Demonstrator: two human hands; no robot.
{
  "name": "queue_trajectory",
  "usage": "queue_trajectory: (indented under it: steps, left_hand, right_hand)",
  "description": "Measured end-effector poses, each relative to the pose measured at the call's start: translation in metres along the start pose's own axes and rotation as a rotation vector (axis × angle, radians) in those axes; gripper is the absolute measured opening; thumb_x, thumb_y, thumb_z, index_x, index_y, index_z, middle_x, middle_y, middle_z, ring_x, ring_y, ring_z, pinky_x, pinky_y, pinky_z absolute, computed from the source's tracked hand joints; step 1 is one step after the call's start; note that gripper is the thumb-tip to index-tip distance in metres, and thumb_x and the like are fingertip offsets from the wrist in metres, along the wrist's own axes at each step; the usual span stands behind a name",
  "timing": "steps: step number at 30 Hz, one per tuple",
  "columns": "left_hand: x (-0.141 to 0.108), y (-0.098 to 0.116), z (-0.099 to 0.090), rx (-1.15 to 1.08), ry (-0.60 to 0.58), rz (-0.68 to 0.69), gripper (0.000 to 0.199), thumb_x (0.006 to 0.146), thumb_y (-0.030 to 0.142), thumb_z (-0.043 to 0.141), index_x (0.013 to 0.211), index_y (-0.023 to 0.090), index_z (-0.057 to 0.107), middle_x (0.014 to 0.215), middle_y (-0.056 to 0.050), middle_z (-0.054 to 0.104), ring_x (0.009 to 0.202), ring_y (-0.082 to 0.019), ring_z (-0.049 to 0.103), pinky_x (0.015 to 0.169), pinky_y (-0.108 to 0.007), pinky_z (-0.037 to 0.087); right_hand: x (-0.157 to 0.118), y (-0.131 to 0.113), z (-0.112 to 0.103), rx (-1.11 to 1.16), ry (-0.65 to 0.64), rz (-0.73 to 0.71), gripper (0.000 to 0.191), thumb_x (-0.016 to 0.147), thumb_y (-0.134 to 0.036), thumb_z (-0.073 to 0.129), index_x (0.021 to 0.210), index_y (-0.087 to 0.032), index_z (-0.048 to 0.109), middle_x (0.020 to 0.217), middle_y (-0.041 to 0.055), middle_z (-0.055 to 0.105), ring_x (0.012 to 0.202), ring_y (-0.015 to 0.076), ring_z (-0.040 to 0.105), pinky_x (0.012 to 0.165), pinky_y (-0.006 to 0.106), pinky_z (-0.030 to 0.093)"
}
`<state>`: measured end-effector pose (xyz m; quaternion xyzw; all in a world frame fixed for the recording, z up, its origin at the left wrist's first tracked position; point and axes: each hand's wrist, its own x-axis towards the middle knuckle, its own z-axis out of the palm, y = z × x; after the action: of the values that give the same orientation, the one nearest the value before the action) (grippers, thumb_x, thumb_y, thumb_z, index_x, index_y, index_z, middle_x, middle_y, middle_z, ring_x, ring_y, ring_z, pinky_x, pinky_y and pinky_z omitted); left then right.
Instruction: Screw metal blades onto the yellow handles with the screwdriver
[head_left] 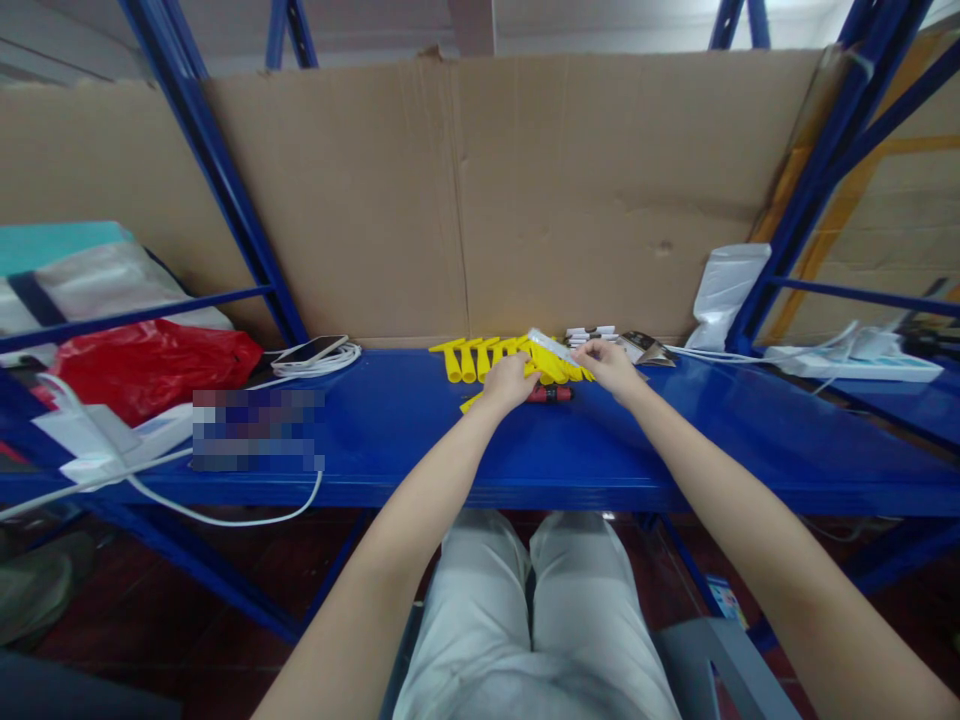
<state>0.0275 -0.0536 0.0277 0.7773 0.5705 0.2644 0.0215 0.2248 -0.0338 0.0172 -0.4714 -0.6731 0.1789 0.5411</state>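
Several yellow T-shaped plastic pieces with hollow tube ends (pixel 469 362) stand in a row at the back of the blue shelf. My left hand (pixel 508 382) is closed round a yellow plastic piece (pixel 470 403), one end of which sticks out on the left below the hand. Thumb and fingers of my right hand (pixel 609 368) pinch the end of a clear, whitish strip-like packet (pixel 551 346), which slants over more yellow pieces between the hands. Beside my left fingertips lies a red and black cylindrical object (pixel 553 395). Fingers partly hide what both hands hold.
Behind the right hand are stacked white sticks with dark bands (pixel 591 333) and a dark packet (pixel 646 348). A white pouch (pixel 727 295) leans by the right post. To the left lie a phone (pixel 311 350), coiled white cable (pixel 324 364) and a red bag (pixel 154 365). Cardboard (pixel 525 200) closes the back.
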Motion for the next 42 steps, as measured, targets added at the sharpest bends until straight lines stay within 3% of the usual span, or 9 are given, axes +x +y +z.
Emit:
queue_trajectory:
  steps: [4,11,15,20,26,34,38,42]
  left_hand:
    - [-0.002,0.003,-0.002,-0.021,0.012,0.023,0.038,0.089,0.033,0.06,0.124,0.019,0.065,0.125,-0.01,0.068,0.118,-0.024,0.062,0.101,-0.035,0.046]
    - [-0.004,0.006,-0.004,-0.045,0.021,0.012,0.039,0.09,0.03,0.06,0.126,0.017,0.061,0.126,-0.011,0.067,0.118,-0.024,0.061,0.1,-0.033,0.046]
    - [-0.006,0.006,-0.007,-0.055,0.024,0.023,0.04,0.092,0.027,0.057,0.131,0.021,0.054,0.122,-0.009,0.068,0.115,-0.024,0.063,0.098,-0.035,0.047]
    - [-0.008,0.005,-0.011,-0.072,0.022,0.127,0.038,0.094,0.022,0.051,0.132,0.025,0.054,0.132,-0.007,0.064,0.123,-0.021,0.057,0.104,-0.035,0.044]
    - [-0.007,0.003,-0.007,-0.065,0.029,0.152,0.039,0.094,0.022,0.051,0.133,0.023,0.055,0.133,-0.008,0.063,0.123,-0.022,0.057,0.104,-0.034,0.044]
    - [-0.002,-0.001,-0.001,-0.053,0.006,0.127,0.038,0.092,0.023,0.056,0.129,0.026,0.059,0.131,-0.006,0.065,0.124,-0.023,0.057,0.106,-0.035,0.042]
    - [-0.005,-0.001,-0.004,-0.047,-0.004,0.11,0.038,0.092,0.024,0.055,0.13,0.026,0.059,0.131,-0.006,0.065,0.123,-0.023,0.058,0.104,-0.035,0.044]
    - [-0.006,0.001,-0.006,-0.041,-0.003,0.106,0.038,0.092,0.024,0.055,0.13,0.024,0.059,0.13,-0.007,0.065,0.121,-0.023,0.059,0.103,-0.034,0.045]
  right_hand:
    - [-0.006,-0.004,0.012,0.077,-0.071,0.058,0.028,0.068,-0.044,0.069,0.063,-0.02,0.055,0.068,0.0013,0.063,0.064,0.0143,0.054,0.067,0.03,0.046]
    - [-0.009,-0.002,0.017,0.087,-0.041,0.119,0.023,0.07,-0.034,0.069,0.06,-0.021,0.053,0.066,0.0003,0.063,0.067,0.0152,0.057,0.07,0.03,0.048]
    - [-0.009,-0.005,0.019,0.1,-0.009,0.134,0.023,0.07,-0.031,0.068,0.058,-0.021,0.051,0.062,-0.0015,0.059,0.064,0.0141,0.054,0.068,0.029,0.046]
    - [-0.01,-0.005,0.02,0.12,-0.02,0.111,0.028,0.07,-0.035,0.069,0.057,-0.02,0.05,0.063,-0.0019,0.058,0.063,0.0131,0.052,0.069,0.029,0.045]
    - [-0.01,-0.006,0.019,0.12,-0.011,0.09,0.029,0.071,-0.04,0.069,0.06,-0.021,0.05,0.06,-0.0024,0.055,0.061,0.013,0.051,0.063,0.028,0.045]
    - [-0.001,-0.007,0.005,0.152,0.203,0.173,0.03,0.081,-0.047,0.061,0.074,-0.023,0.044,0.067,0.0004,0.061,0.058,0.0159,0.062,0.058,0.027,0.048]
    - [0.002,-0.005,-0.011,0.039,0.328,0.233,0.023,0.09,-0.044,0.048,0.087,-0.021,0.049,0.076,0.0054,0.067,0.06,0.0165,0.063,0.057,0.028,0.048]
    - [-0.003,-0.008,-0.027,-0.329,0.343,0.134,0.019,0.093,-0.036,0.045,0.091,-0.019,0.055,0.084,0.0098,0.07,0.074,0.0206,0.066,0.07,0.031,0.049]
